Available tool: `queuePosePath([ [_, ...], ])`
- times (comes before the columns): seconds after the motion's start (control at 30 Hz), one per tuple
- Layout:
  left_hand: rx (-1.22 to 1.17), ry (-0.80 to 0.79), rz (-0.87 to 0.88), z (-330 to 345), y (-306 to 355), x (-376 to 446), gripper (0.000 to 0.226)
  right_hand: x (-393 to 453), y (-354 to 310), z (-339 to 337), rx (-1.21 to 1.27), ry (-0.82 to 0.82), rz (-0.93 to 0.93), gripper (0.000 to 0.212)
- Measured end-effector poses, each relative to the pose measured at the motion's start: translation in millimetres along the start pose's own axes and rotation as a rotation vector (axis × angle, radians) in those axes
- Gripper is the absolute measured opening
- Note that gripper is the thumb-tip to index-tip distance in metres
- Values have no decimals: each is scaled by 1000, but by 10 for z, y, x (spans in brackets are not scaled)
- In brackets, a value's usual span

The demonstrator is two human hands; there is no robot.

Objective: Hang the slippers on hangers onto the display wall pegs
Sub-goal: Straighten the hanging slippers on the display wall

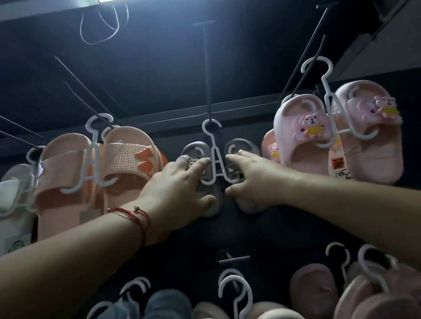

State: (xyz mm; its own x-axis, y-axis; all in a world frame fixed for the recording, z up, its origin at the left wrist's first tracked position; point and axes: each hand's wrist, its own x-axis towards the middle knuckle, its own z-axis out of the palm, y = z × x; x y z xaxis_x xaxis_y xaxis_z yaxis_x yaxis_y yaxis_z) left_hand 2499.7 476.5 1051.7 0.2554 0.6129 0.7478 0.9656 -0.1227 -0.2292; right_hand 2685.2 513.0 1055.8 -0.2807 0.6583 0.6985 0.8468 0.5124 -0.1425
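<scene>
— Where do I stand?
— My left hand (181, 188) and right hand (251, 177) each grip a grey slipper (237, 146) on either side of the white hanger (215, 155), fingers curled over the uppers.
— Hung yet?
— I judge its hook already rides the centre peg (208, 77); only letting go remains. Neighbouring pegs are stocked.

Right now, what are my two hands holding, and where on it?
The grey slipper pair on its white hanger: left hand grips the left slipper, right hand the right, fingers over tops, thumbs underneath.
</scene>
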Motion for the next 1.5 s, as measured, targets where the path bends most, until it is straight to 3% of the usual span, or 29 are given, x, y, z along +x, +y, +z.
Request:
queuePosePath([
  [0.13,124,-22,59,-226,-101,-249,84,-435,-70,-233,-12,-27,-34,75],
  [0.33,174,-73,59,-412,-190,-470,86,-821,-138,-479,-125,-27,64,72],
  [0.63,133,-126,36,-601,48,-603,88,-1136,-149,-877,-190,-27,137,68],
  [0.93,51,-47,57,-652,614,-266,89,-1230,557,-1303,-223,88,102,61],
  [1.27,49,135,134,-480,1675,343,94,-1177,1454,-1585,-418,206,40,87],
  [1.5,170,161,88,-319,1860,706,104,-944,1745,-1488,-465,189,-50,89],
])
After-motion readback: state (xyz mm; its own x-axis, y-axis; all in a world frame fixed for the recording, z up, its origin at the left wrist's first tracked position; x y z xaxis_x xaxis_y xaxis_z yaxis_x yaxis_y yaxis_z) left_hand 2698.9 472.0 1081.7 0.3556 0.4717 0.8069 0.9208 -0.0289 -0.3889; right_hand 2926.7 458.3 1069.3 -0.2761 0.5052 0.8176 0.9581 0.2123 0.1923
